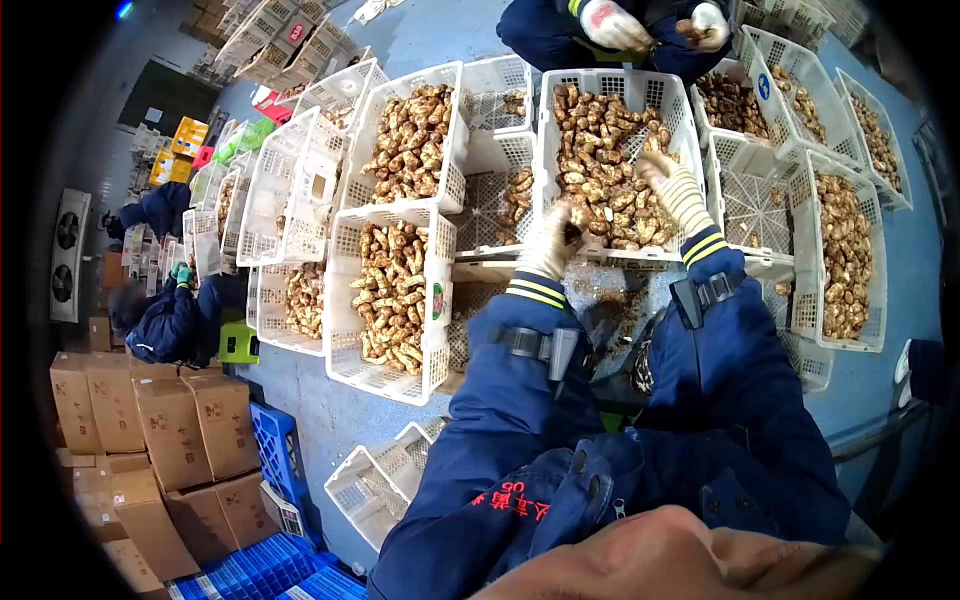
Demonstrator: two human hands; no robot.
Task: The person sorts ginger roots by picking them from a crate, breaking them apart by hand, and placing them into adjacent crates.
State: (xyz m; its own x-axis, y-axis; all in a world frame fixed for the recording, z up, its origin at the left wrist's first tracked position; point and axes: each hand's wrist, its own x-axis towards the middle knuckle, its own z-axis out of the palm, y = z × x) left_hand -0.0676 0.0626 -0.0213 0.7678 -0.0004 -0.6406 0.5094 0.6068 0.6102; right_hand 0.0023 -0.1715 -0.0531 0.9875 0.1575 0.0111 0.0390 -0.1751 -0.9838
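Observation:
A white plastic crate point(690, 150) full of brown-and-cream mushrooms point(600, 165) stands in front of me. At its near left corner, my left hand point(546, 243), in a pale knit glove, is closed on a dark brown piece that looks like a mushroom point(573, 232). My right hand point(678, 192), in a matching glove with striped cuff, reaches over the right side of the crate. Its fingers are bent but apart, just above the pile, and nothing shows between them. Part of the fingertips blends with the mushrooms beneath.
More mushroom crates stand left point(428, 300) and right point(868, 300). Across from me a co-worker's gloved hands point(615, 28) work. Another person point(165, 325) sits at far left. Cardboard boxes point(170, 430) and blue pallets point(275, 450) are stacked lower left. A white crate point(370, 490) lies on the floor.

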